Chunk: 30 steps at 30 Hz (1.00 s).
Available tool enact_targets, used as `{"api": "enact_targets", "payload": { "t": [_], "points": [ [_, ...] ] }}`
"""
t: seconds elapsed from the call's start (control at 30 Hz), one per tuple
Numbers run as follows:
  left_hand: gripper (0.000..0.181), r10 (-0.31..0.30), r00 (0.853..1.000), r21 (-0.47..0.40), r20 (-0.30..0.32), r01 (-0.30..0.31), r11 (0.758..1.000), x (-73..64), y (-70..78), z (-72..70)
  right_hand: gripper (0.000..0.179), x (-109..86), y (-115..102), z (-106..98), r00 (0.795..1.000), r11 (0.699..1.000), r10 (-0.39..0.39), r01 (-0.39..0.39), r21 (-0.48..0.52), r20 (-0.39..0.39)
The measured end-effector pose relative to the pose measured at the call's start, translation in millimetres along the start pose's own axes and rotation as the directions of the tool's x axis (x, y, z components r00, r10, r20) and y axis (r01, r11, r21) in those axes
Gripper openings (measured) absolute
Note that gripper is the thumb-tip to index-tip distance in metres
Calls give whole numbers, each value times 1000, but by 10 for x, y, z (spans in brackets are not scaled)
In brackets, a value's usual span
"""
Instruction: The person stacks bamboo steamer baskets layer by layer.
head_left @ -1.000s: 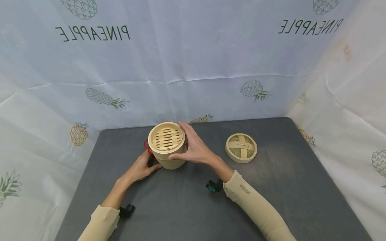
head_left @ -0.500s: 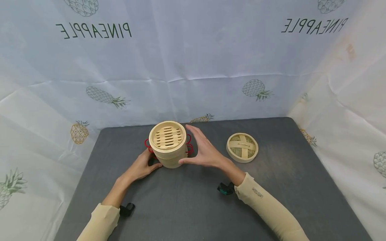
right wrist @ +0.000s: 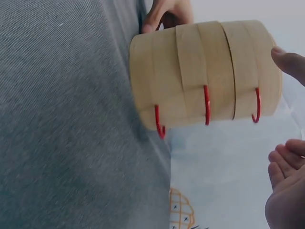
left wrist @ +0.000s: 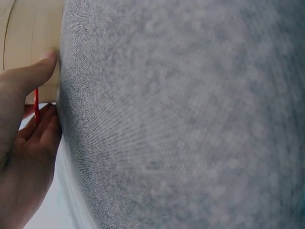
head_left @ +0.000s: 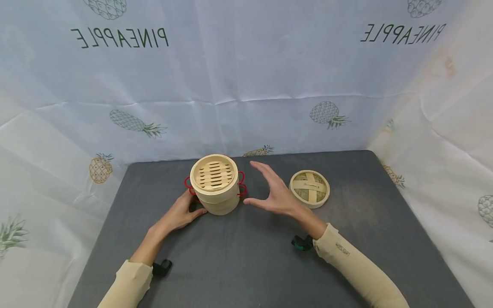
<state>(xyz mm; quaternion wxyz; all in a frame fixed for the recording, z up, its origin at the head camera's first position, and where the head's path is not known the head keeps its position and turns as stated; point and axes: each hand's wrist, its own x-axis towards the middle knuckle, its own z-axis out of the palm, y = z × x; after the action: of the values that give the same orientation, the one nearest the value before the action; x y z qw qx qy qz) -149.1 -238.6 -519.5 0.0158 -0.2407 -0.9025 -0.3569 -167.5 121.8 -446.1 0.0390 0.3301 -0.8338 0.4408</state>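
A bamboo steamer stack (head_left: 216,194) stands upright on the dark grey table (head_left: 231,265), just left of centre in the head view, its round sides pale and smooth. Inside the rim of its top tier is a slatted floor (head_left: 214,176) pierced by rows of long slots; the insides of the lower tiers are hidden. The left hand (head_left: 182,213) holds the stack low down, thumb and fingers around its base. The right hand (head_left: 276,194) is spread, thumb and fingers well parted, near the stack but not touching it. A woven bamboo lid (head_left: 309,189), crossed by two broad strips, lies face up right of centre. The right wrist view shows three tiers with three red handles (right wrist: 207,105) on one side, where the head view shows two. The left wrist view shows the thumb pressed against the bottom tier, a red handle near the fingers.
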Motion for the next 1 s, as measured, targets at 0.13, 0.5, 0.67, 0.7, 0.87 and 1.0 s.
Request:
{"api": "enact_targets", "payload": {
  "t": [0.13, 0.5, 0.67, 0.7, 0.87, 1.0],
  "points": [
    [69, -2, 1000, -2, -1, 2, 1000, -4, 11, -1, 99, -60, 79, -32, 1000, 1000, -16, 16, -1, -20],
    [71, 116, 991, -56, -64, -119, 991, -28, -155, 45, 76, -269, 242, -102, 998, 998, -8, 11, 54, -54],
    [69, 75, 996, -36, -40, -77, 996, -12, -72, 39, 68, -354, 297, -179, 996, 999, -10, 13, 29, -92],
    [69, 55, 998, -26, -26, -56, 998, -8, -39, 32, 67, -370, 311, -196, 995, 1000, -12, 14, 20, -98],
    [69, -17, 1000, 15, 4, 17, 1000, -35, 20, 7, 61, -461, 383, -270, 993, 999, -22, 19, -27, -118],
    [69, -15, 1000, 24, 3, 15, 1000, -42, 28, -3, 55, -557, 470, -381, 990, 998, -4, -4, -55, -138]
  ]
}}
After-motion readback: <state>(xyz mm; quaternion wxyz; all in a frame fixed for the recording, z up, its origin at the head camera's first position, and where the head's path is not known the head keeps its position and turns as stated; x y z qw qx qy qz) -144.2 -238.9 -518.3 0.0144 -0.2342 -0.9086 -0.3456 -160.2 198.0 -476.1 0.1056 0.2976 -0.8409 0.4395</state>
